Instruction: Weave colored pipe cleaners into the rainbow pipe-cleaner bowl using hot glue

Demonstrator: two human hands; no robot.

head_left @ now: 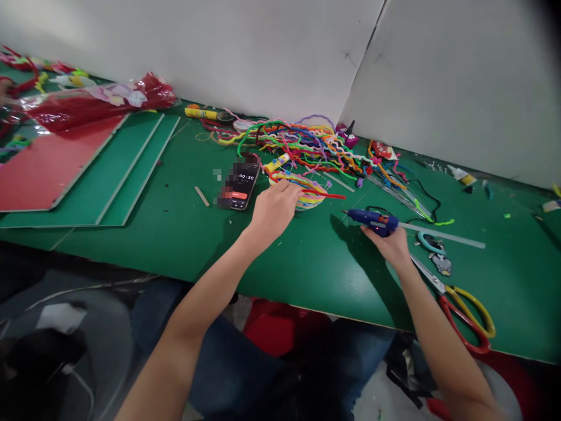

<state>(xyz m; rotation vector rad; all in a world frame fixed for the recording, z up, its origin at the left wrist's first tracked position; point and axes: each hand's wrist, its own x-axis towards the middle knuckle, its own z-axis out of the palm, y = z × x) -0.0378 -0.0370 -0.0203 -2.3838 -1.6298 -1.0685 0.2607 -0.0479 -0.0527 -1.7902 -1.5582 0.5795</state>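
My left hand (275, 211) is closed, back upward, over a small round piece of coiled pipe cleaners (312, 200) in yellow, pink and blue. A red pipe cleaner (331, 195) runs out from its fingertips to the right, across the round piece. The fingertips are partly hidden, but they look pinched on the red strand. My right hand (392, 242) grips a blue hot glue gun (376, 221), its nozzle pointing left towards the round piece but apart from it. A clear glue stick (447, 234) sticks out of the gun's back end.
Behind the round piece lies a tangled heap of pipe cleaners (307, 143). A phone (241, 184) showing a timer is left of my left hand. Large scissors (456, 310) lie beneath my right forearm, near the table edge. Stacked boards (131, 169) cover the left side.
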